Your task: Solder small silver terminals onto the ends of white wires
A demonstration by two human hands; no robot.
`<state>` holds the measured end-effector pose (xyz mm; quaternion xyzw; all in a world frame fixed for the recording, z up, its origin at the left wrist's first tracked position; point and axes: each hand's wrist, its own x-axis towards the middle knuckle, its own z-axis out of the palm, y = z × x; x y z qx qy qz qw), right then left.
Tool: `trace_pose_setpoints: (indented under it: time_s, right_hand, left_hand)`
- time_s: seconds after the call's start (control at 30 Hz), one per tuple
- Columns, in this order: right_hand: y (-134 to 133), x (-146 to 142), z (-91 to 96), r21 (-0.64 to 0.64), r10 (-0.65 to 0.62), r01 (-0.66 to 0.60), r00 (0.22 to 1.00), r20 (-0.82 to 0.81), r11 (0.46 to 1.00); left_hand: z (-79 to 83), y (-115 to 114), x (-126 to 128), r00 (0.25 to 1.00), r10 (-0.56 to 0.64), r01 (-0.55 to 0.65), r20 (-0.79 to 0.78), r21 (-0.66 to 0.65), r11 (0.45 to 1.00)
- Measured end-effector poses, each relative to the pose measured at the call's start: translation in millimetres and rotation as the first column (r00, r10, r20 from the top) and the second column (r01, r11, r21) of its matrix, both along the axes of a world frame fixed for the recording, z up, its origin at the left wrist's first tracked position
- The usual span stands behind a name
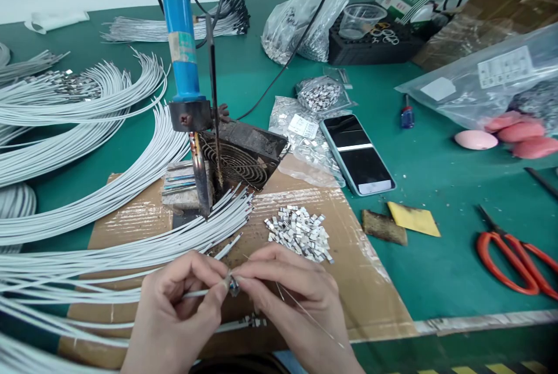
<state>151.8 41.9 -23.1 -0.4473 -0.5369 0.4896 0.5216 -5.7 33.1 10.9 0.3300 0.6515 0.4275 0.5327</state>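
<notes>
My left hand [181, 304] is closed, thumb and forefinger pinching a white cable [195, 293] near its end. Against those fingertips, my right hand [294, 298] pinches a small metal connector [234, 286] at the cable's tip; the fingers hide much of it. A thin silvery wire [314, 319], like solder wire, passes through my right hand and trails toward its wrist. Just beyond the hands lies a pile of small white-and-metal connectors [300, 233]. A finished-looking cable end [244, 323] with a connector shows below the hands. To the left spread many white cables [165, 252].
A blue-handled soldering iron [178, 25] hangs tip-down before a black fan [244, 153]. Cardboard [361, 298] covers the front of the green table. A phone [358, 154], sponge pads [413, 219], red-handled scissors [508, 261], a small screwdriver [407, 115] and plastic bags [462, 83] lie rightward.
</notes>
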Motion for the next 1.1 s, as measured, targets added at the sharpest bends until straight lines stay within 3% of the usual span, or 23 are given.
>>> trace_pose_setpoints:
  time_s: [0.17, 0.37, 0.63, 0.83, 1.0, 1.1]
  right_hand:
    - [3, -2, 1.0, -0.148, -0.009, -0.007, 0.994, -0.108, 0.989]
    - [2, -2, -3.8, -0.184, -0.007, -0.026, 0.984, -0.179, 0.983]
    - [0, 0, -8.3, -0.22, 0.057, -0.082, 0.992, -0.116, 0.972]
    - [-10, -6, -9.4, -0.053, -0.119, 0.123, 0.99, 0.071, 0.991]
    - [-21, -9, -8.9, -0.173, -0.203, 0.244, 0.953, 0.226, 0.954]
    - [-17, -8, -5.2, -0.181, -0.199, 0.263, 0.931, 0.307, 0.948]
  left_hand:
    - [0.6, -3, 4, 0.999, 0.011, -0.009, -0.032, 0.067, 0.998]
    - [-4.7, -6, 5, 0.996, 0.033, -0.022, -0.079, 0.126, 0.992]
    - [-4.3, -5, 8, 0.997, 0.035, -0.026, -0.072, 0.118, 0.993]
    - [-5.5, 4, 5, 0.997, 0.015, -0.009, -0.071, 0.086, 0.996]
    - [-7.5, 12, 2, 0.994, 0.043, -0.035, -0.102, 0.081, 0.996]
    - [-7.9, 15, 1, 0.992, 0.07, -0.06, -0.107, 0.09, 0.994]
